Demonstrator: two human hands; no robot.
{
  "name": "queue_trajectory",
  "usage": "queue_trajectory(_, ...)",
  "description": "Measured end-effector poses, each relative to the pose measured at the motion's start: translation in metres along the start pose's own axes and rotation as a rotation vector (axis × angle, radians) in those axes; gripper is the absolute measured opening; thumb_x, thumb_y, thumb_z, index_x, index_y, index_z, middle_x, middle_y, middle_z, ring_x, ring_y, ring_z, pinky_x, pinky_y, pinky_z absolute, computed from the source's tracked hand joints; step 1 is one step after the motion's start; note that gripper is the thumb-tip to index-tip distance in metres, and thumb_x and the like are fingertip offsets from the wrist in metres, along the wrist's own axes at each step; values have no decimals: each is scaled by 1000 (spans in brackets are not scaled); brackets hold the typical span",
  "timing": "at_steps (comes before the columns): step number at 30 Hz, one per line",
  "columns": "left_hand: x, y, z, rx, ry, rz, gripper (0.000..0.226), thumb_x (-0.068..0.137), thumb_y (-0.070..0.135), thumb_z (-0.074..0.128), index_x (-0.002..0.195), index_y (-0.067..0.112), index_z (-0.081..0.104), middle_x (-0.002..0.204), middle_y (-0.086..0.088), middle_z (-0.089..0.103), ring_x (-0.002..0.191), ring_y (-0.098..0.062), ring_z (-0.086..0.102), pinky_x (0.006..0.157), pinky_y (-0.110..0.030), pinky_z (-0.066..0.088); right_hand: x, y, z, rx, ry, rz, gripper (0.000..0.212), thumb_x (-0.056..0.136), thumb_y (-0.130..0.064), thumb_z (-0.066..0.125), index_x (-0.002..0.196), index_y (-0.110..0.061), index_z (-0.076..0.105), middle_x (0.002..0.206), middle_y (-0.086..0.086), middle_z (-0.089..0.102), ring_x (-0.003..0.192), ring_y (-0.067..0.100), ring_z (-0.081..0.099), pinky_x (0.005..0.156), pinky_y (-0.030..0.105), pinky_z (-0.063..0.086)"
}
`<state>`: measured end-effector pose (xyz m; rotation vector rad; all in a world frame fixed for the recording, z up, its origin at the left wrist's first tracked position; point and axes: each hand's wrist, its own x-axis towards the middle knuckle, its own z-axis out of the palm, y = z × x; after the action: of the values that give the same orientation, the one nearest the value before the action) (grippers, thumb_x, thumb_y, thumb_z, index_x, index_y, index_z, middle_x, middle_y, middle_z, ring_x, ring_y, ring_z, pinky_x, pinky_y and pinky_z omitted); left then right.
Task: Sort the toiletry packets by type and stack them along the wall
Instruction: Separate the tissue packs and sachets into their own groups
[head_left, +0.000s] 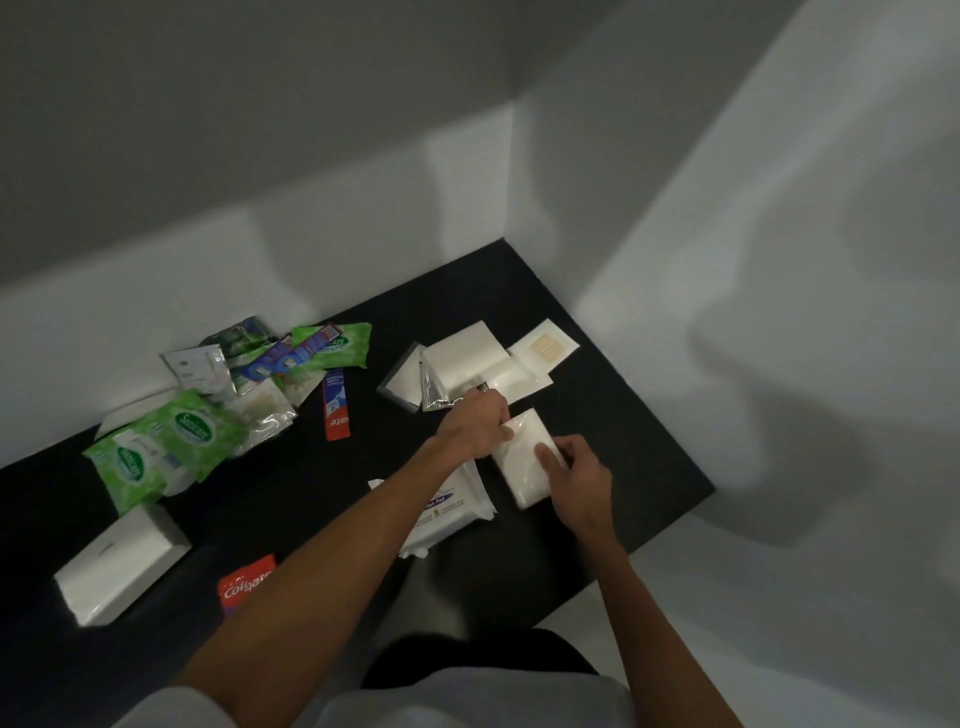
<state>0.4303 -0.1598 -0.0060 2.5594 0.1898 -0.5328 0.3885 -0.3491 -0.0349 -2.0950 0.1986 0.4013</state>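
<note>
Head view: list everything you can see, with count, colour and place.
green wipe packs: at least three, green, left pile by the wall
toothpaste boxes: several, red and blue, left pile, mid-table, front edge
silver sachets: at least two, silver, left pile and right group
tissue pack: one, white, front left
white packets: several, white, right group near the corner
purple-labelled pack: one, white, under the left forearm
held pack: one, white, between both hands
table: one, black, under everything
left hand: one, grips the held pack
right hand: one, grips the held pack

Bare black table (291, 483) between green packets (156, 447) and white packets (462, 358).
</note>
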Motion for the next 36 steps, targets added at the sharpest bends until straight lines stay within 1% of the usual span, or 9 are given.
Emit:
queue_trajectory(4,2,0,1,-8,24,5,20,91,28,81,108,18,76,113,-4,74,109,-17,68,103,-43,57,7,5,4,-48,33,-35,27,100,-39,70,123,-24,66,121,-3,64,105,11,64,85,29,51)
queue_trajectory(7,3,-1,3,-21,34,7,21,91,29,81,109,19,76,113,-4,73,106,-16,68,100,-41,58,9,5,0,-16,11,-47,34,101,-36,71,131,-24,61,123,-5,65,108,9,64,88,27,51)
queue_trajectory(11,-1,-7,-2,-116,52,5,25,94,26,79,117,21,72,117,-2,72,109,-14,68,102,-41,58,13,4,-5,-61,-2,-65,25,103,-39,68,125,-30,61,121,-6,66,106,8,64,86,26,50)
queue_trajectory(15,-11,-21,-17,-200,210,-19,17,99,17,71,117,18,73,110,1,77,100,-9,72,94,-35,62,21,-7,-8,-124,56,-120,26,103,-42,64,127,-31,60,121,-7,63,106,8,63,91,29,53)
queue_trajectory(18,-15,-38,-32,-249,387,-64,17,100,15,70,117,15,71,110,-1,75,97,-11,73,87,-32,64,38,-25,-4,-143,47,-197,26,104,-40,65,126,-29,61,120,-6,63,104,7,63,84,20,48)
queue_trajectory(22,-13,-60,-44,-377,514,-163,26,97,10,72,121,6,64,116,-11,71,105,-23,71,94,-42,61,69,-55,9,-135,3,-277,27,105,-35,65,128,-22,61,121,-1,65,105,13,65,84,23,53)
queue_trajectory(27,-3,-75,-43,-531,398,-374,39,99,20,70,133,8,53,121,-14,67,105,-23,67,89,-37,59,106,-89,29,-171,-46,-281,30,106,-39,62,129,-20,60,126,6,64,112,22,63,85,32,51)
queue_trajectory(32,11,-71,-41,-665,320,-428,53,101,41,67,137,7,50,121,-11,61,110,-27,68,96,-46,61,132,-105,46,-242,-91,-199,60,102,-66,52,137,-17,57,130,7,63,115,27,62,88,42,54)
queue_trajectory(36,24,-77,-34,-780,276,-434,62,93,52,72,138,14,53,121,-6,64,104,-23,71,88,-47,65,143,-103,58,-320,-136,-156,75,93,-78,49,132,-15,60,121,10,63,111,31,63,95,54,57)
